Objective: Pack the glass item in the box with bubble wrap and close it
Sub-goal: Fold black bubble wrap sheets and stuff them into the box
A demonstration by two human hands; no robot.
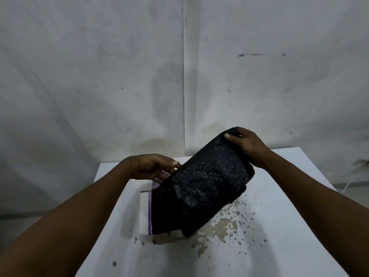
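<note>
The right hand [246, 145] grips the far top of the black wrap [201, 184], held tilted over the box [146, 206] at table [279, 216] centre. The left hand [151, 166] pinches its left edge. Soft, light, probably slippery — support any glass from underneath.

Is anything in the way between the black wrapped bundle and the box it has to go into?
Nothing visible blocks it. The black wrapped bundle is held tilted by the right hand at its upper end, directly over the box. The left hand is at the box's far edge beside the bundle. The box's opening is hidden behind the bundle.
</note>
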